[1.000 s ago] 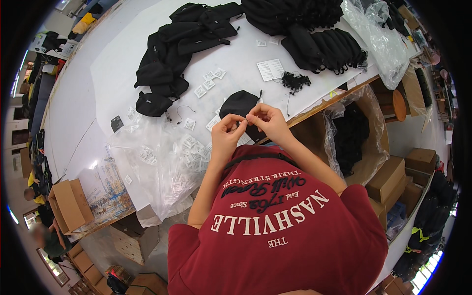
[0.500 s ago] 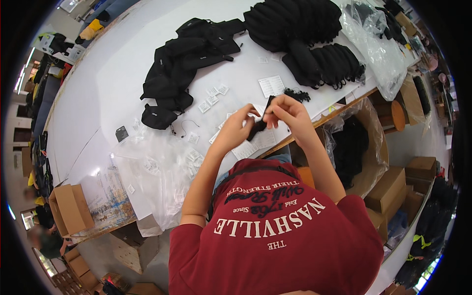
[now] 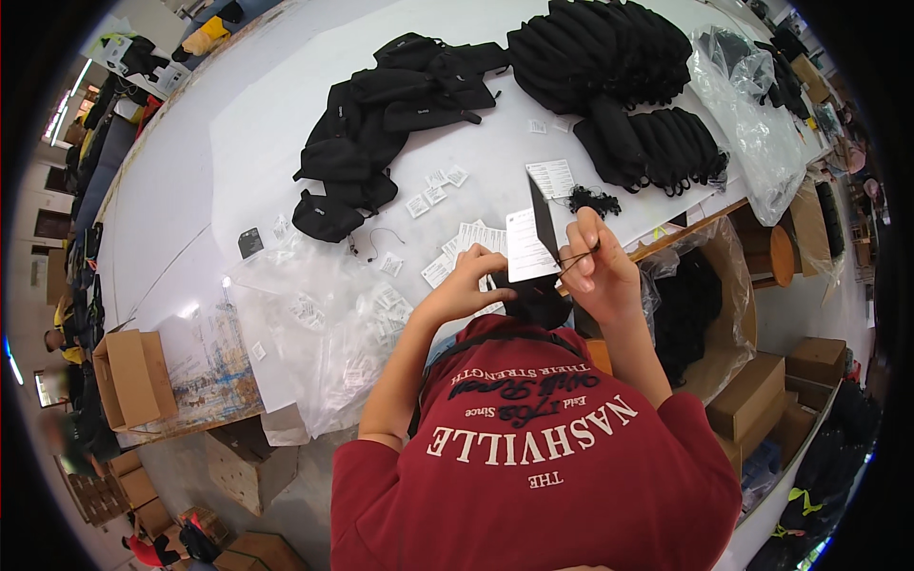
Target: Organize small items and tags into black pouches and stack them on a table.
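My left hand [image 3: 469,284] is closed on the edge of a black fabric pouch [image 3: 536,305], held low over the table's front edge, close to my body. A thin black cord [image 3: 576,257] is pinched in my right hand [image 3: 602,262], just to the pouch's right. By this cord hangs a hang tag [image 3: 530,249], with a white printed panel and a black panel [image 3: 544,217] standing apart, above the pouch. Part of the pouch is hidden behind my left fingers and the tag. Beside my left hand lie fanned white printed cards [image 3: 441,270].
A cluster of black pouches [image 3: 343,152] lies ahead to the left, and stacked rows of them [image 3: 600,57] farther right. A tangle of black cords [image 3: 594,200] sits beyond my right hand. Clear plastic bags [image 3: 314,324] cover the near left; a lined carton [image 3: 728,314] stands at right.
My right hand has moved right and lower, drawing out the cord. The hang tag now shows its white panel above the pouch. The whole view has shifted slightly.
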A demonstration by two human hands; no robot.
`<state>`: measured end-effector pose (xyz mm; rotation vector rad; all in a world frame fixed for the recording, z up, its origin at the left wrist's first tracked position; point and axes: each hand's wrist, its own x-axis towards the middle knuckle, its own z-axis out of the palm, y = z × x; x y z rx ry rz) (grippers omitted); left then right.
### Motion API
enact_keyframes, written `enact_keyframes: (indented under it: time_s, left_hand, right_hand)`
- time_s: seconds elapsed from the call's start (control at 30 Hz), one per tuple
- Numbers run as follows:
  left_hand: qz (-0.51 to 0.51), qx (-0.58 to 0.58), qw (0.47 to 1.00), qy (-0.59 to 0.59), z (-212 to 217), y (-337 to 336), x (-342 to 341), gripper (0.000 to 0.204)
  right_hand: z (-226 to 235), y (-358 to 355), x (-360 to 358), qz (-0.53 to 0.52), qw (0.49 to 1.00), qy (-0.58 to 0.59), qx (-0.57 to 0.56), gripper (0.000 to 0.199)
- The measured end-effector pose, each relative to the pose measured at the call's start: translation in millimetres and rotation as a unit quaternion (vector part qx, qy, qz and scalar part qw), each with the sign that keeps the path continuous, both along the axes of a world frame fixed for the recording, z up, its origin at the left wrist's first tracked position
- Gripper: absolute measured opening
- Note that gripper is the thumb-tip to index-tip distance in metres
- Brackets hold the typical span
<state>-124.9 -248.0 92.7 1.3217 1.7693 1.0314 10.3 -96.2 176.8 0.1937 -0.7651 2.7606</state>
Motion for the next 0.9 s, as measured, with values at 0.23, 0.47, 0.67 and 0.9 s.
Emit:
enact_keyframes:
  time_s: [0.23,0.47,0.67,0.9]
  left_hand:
    - [0.059,0.062,0.993,-0.077,-11.8,-8.9,10.6,0.022]
    - [0.074,0.135,0.908,-0.39,-14.5,-16.2,7.6,0.036]
    - [0.087,0.14,0.869,-0.467,-22.7,-18.5,15.9,0.036]
    - [0.148,0.184,0.904,-0.357,-10.4,-16.8,7.3,0.022]
  right_hand:
    - [-10.0,6.4,0.9,0.013,0.995,0.046,-0.089,0.017]
    - [-7.1,28.5,-2.7,-0.101,0.991,-0.058,0.064,0.018]
    - [-8.2,24.1,-1.3,-0.108,0.991,-0.065,0.049,0.019]
    - [-16.0,37.6,7.1,-0.093,0.985,-0.024,0.145,0.017]
